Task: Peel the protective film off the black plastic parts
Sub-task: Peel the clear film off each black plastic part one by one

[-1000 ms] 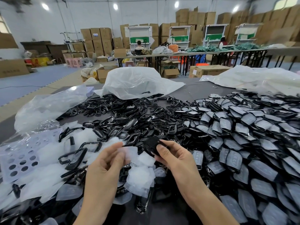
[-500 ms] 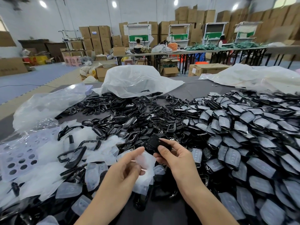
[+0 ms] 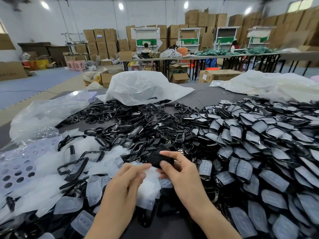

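Observation:
My right hand (image 3: 179, 171) pinches a black plastic part (image 3: 158, 159) between thumb and fingers, held above the table near its front middle. My left hand (image 3: 127, 178) is just left of it, fingertips touching a piece of translucent white film (image 3: 150, 176) under the part. A large heap of black parts still covered in film (image 3: 259, 152) fills the right side. Bare black frames and parts (image 3: 131, 128) lie in the middle. Loose peeled films (image 3: 72, 183) are piled at the front left.
A perforated plastic sheet (image 3: 19, 166) lies at far left. Clear plastic bags (image 3: 48, 111) and a white bag (image 3: 141, 87) sit at the table's far side, another white bag (image 3: 269, 83) at far right. Beyond stand tables, stacked cartons and seated people.
My left hand has moved right, from holding film apart at the left to touching the film right under the part. My right hand keeps holding the black part.

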`<action>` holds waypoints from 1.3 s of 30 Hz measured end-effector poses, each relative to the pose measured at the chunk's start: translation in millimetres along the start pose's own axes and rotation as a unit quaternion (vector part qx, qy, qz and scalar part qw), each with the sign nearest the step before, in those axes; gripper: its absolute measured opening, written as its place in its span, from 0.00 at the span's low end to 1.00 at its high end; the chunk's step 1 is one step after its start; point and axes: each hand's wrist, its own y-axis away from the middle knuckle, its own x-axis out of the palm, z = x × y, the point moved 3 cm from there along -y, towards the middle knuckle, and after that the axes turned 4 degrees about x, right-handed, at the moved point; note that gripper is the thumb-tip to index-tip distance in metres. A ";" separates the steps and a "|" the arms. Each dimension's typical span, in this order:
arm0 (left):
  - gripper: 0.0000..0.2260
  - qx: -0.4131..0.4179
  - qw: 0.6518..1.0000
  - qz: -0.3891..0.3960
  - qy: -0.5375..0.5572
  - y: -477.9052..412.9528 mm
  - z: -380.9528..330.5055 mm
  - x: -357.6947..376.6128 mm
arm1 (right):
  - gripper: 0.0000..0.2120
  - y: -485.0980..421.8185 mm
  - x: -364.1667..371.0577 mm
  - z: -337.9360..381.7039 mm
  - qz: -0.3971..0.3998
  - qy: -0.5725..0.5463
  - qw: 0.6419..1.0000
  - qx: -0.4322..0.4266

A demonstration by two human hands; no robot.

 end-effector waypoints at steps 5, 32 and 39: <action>0.11 -0.103 0.986 -0.052 0.123 -3.3 7.6 -3.5 | 0.12 6.2 9.4 -3.1 0.041 0.055 0.998 0.002; 0.05 -0.136 0.949 -0.038 0.281 -1.5 5.6 2.2 | 0.06 9.4 12.9 4.8 0.079 -0.033 0.996 0.006; 0.04 -0.115 0.962 -0.042 0.244 -0.5 5.1 1.0 | 0.05 7.9 11.7 4.1 0.075 -0.041 0.996 0.019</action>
